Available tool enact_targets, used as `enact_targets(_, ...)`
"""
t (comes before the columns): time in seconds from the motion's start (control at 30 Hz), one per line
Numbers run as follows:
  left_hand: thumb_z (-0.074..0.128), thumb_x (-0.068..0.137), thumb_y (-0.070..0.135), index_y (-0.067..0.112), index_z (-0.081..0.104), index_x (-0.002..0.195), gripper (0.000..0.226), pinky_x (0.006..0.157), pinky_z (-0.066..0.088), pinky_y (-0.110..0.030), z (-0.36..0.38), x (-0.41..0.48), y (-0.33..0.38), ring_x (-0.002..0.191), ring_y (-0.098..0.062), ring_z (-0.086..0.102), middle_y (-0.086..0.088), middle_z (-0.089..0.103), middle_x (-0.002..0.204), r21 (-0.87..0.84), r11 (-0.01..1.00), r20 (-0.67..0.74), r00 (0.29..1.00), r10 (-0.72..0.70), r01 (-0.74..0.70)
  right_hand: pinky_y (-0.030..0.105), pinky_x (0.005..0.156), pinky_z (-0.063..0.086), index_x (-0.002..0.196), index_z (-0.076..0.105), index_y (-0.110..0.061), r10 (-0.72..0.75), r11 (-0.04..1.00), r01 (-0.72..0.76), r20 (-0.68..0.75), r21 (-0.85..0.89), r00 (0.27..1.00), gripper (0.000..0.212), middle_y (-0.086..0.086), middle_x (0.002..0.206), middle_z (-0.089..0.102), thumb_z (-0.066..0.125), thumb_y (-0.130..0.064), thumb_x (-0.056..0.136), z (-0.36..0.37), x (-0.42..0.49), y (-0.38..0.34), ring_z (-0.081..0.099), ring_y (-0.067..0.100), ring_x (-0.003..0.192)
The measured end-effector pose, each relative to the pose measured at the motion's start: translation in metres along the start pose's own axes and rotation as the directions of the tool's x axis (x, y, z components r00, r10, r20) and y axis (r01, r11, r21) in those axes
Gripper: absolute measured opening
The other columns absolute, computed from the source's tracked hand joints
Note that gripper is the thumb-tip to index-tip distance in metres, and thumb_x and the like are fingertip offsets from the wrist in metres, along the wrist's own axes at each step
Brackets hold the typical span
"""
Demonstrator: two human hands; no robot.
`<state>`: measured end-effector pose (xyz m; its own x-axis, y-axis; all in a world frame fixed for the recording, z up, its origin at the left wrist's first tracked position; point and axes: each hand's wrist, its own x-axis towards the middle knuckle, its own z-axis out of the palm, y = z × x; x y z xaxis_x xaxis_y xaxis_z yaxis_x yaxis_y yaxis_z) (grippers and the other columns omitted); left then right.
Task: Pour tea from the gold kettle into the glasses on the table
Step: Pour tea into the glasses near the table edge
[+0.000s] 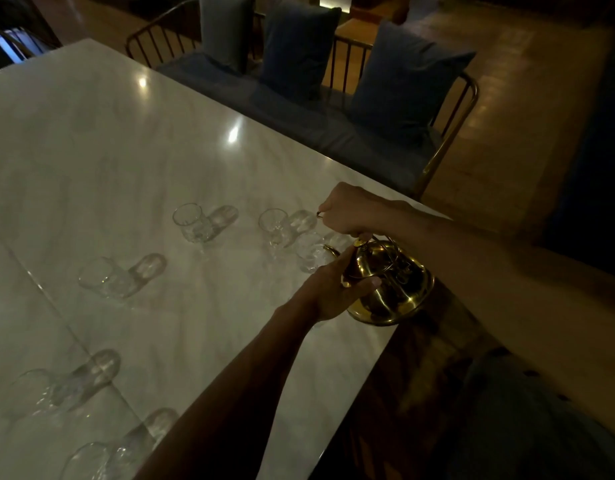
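Observation:
A shiny gold kettle hangs tilted above the right edge of the white marble table, its spout over a clear glass. My right hand grips the kettle's handle from above. My left hand is pressed against the kettle's side near the spout, fingers wrapped on it. Several empty clear glasses stand on the table: one beside the spout, one further left, one at mid-left, and two near the bottom left. I cannot make out any tea flowing.
A metal-framed bench with three blue-grey cushions runs along the table's far side. A dark wooden surface borders the table's right edge. The room is dim, with a wooden floor beyond.

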<state>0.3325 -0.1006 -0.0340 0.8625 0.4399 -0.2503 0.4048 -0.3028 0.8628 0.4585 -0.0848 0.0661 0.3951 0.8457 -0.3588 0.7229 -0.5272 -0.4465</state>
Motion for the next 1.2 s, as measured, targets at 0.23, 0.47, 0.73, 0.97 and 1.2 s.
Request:
enact_targets(0.23, 0.061, 0.090, 0.060, 0.038, 0.027, 0.156, 0.077, 0.106, 0.043, -0.035, 0.002, 0.001, -0.001, 0.132, -0.016, 0.051, 0.001, 0.057, 0.144, -0.013, 1.000, -0.009, 1.000, -0.009, 0.009, 0.028, 0.059, 0.043, 0.113, 0.068, -0.007, -0.006, 1.000, 0.006, 0.013, -0.009, 1.000, 0.028, 0.014, 0.105, 0.073, 0.055, -0.022, 0.092, -0.002, -0.002, 0.000, 0.059, 0.017, 0.067)
enact_targets(0.47, 0.062, 0.093, 0.053, 0.038, 0.023, 0.157, 0.076, 0.104, 0.041, -0.032, 0.001, 0.000, 0.001, 0.127, -0.008, 0.048, -0.001, 0.056, 0.146, -0.026, 1.000, -0.010, 1.000, 0.014, -0.014, 0.024, 0.052, 0.042, 0.118, 0.066, -0.008, -0.007, 0.999, 0.007, 0.011, -0.032, 1.000, 0.031, 0.011, 0.105, 0.072, 0.054, -0.022, 0.093, -0.005, -0.003, -0.002, 0.058, 0.015, 0.062)
enact_targets(0.73, 0.061, 0.094, 0.052, 0.037, 0.023, 0.157, 0.075, 0.104, 0.042, -0.032, -0.001, -0.001, 0.001, 0.134, -0.014, 0.049, 0.000, 0.054, 0.148, -0.021, 0.999, -0.016, 0.999, 0.029, -0.029, 0.023, 0.050, 0.042, 0.098, 0.066, -0.005, -0.012, 0.999, 0.014, 0.034, -0.041, 0.999, 0.019, 0.012, 0.093, 0.071, 0.053, -0.019, 0.094, -0.005, -0.003, -0.006, 0.058, 0.016, 0.059)
enact_targets(0.97, 0.060, 0.095, 0.051, 0.036, 0.024, 0.157, 0.074, 0.098, 0.040, -0.026, -0.003, 0.000, -0.001, 0.131, -0.014, 0.050, 0.000, 0.054, 0.148, -0.014, 0.999, -0.019, 0.999, 0.050, -0.051, 0.022, 0.049, 0.043, 0.122, 0.065, -0.007, -0.007, 0.999, 0.007, 0.021, -0.031, 1.000, 0.033, 0.012, 0.111, 0.072, 0.053, -0.020, 0.094, -0.008, -0.010, -0.013, 0.064, 0.017, 0.065)
enact_targets(1.2, 0.062, 0.094, 0.051, 0.036, 0.028, 0.156, 0.072, 0.087, 0.038, -0.011, -0.004, 0.000, -0.001, 0.125, -0.006, 0.052, 0.003, 0.056, 0.145, 0.016, 0.997, -0.047, 0.996, 0.071, -0.070, 0.021, 0.047, 0.037, 0.126, 0.063, -0.004, -0.028, 0.999, 0.027, -0.011, -0.021, 1.000, 0.036, 0.017, 0.117, 0.070, 0.051, -0.019, 0.096, -0.011, -0.019, -0.012, 0.049, 0.010, 0.053)
